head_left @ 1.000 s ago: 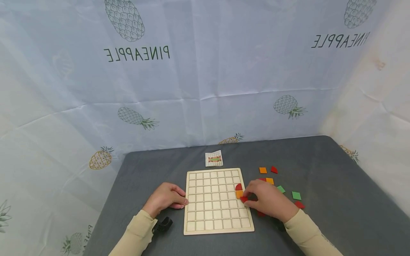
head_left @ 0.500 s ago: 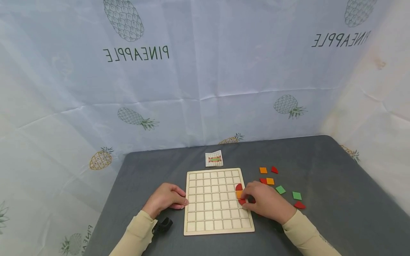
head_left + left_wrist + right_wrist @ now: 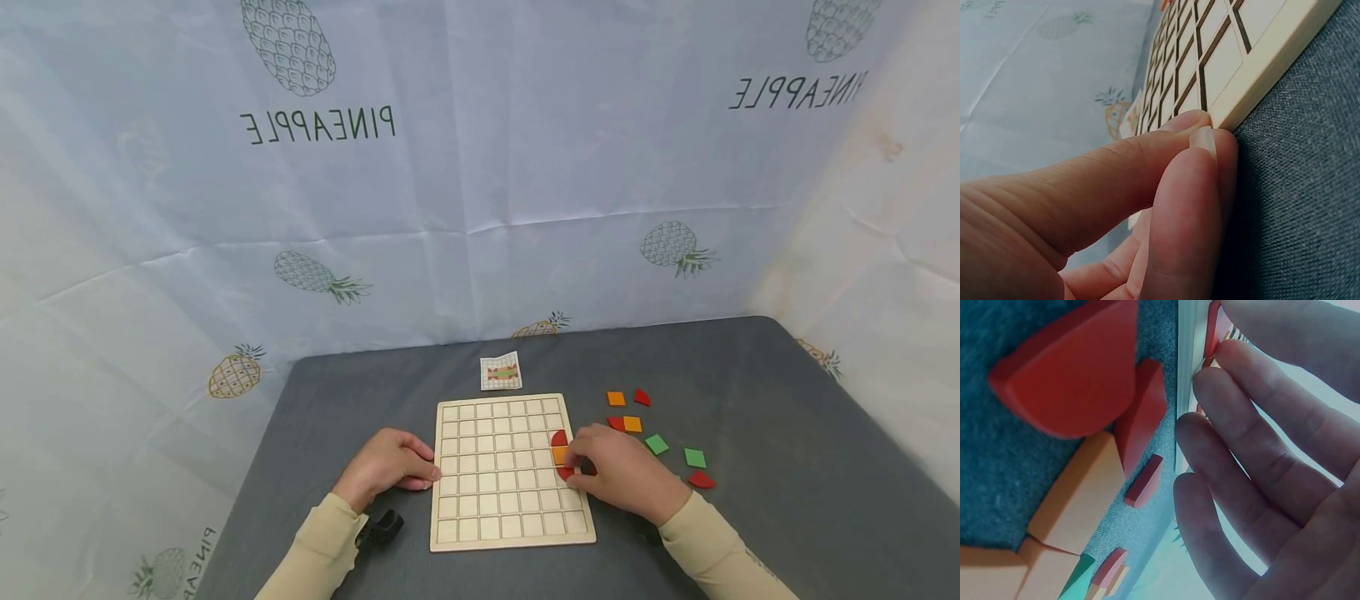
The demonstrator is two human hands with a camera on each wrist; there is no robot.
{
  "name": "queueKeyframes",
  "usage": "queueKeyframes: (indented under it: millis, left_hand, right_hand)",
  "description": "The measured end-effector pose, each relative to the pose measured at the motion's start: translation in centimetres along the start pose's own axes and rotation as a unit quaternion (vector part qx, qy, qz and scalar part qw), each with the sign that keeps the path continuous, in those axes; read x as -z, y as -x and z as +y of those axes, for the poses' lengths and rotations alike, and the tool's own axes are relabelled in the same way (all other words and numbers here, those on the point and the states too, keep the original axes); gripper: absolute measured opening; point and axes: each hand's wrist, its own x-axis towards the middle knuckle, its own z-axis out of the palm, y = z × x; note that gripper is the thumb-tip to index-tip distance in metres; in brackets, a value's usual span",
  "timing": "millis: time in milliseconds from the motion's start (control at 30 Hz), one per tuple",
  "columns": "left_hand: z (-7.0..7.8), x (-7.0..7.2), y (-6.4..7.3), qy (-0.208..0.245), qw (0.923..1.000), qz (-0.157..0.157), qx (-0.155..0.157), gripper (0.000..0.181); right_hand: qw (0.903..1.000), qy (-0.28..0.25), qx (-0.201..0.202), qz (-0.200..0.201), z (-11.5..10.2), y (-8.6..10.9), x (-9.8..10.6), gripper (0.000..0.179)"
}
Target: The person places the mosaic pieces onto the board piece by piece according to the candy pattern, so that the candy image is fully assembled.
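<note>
A pale wooden grid board (image 3: 498,504) lies on the dark table. My left hand (image 3: 390,462) holds its left edge; in the left wrist view the thumb and a finger (image 3: 1188,206) meet at that edge. My right hand (image 3: 626,475) is over the board's right edge, thumb and index finger at a red quarter-round tile (image 3: 565,473). The right wrist view has that red tile (image 3: 1212,328) between them, partly hidden, with the other fingers extended. Directly above it on the board sit an orange square tile (image 3: 559,455) and another red quarter-round tile (image 3: 558,438).
Loose tiles lie right of the board: orange squares (image 3: 616,398), green squares (image 3: 695,458) and red quarter-rounds (image 3: 702,480). More red tiles (image 3: 1072,375) lie close under the right hand. A small printed pattern card (image 3: 501,372) is behind the board. Patterned cloth (image 3: 465,167) hangs beyond the table.
The right hand has shifted slightly and brought the red tile into line below the orange one on the board. The left hand stays at the board's edge.
</note>
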Motion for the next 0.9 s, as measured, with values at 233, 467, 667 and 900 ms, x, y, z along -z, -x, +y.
queueKeyframes:
  millis: [233,467,667,900]
  left_hand:
    - [0.1,0.0,0.0,-0.003,1.0,0.002,0.001,0.033]
    - [0.0,0.1,-0.1,-0.001,1.0,-0.001,0.001,0.033]
    - [0.0,0.2,0.0,-0.005,1.0,0.005,0.003,0.035]
    - [-0.1,0.1,-0.1,-0.004,1.0,0.0,0.001,0.036]
  right_hand:
    - [1.0,0.002,-0.009,-0.001,0.0,-0.1,0.0,0.019]
    - [1.0,0.006,-0.005,0.001,-0.1,-0.1,0.1,0.019]
    - [0.9998,-0.016,-0.008,-0.003,0.1,-0.2,0.5,0.017]
    - [0.999,-0.026,-0.032,0.015,2.7,0.1,2.4,0.011]
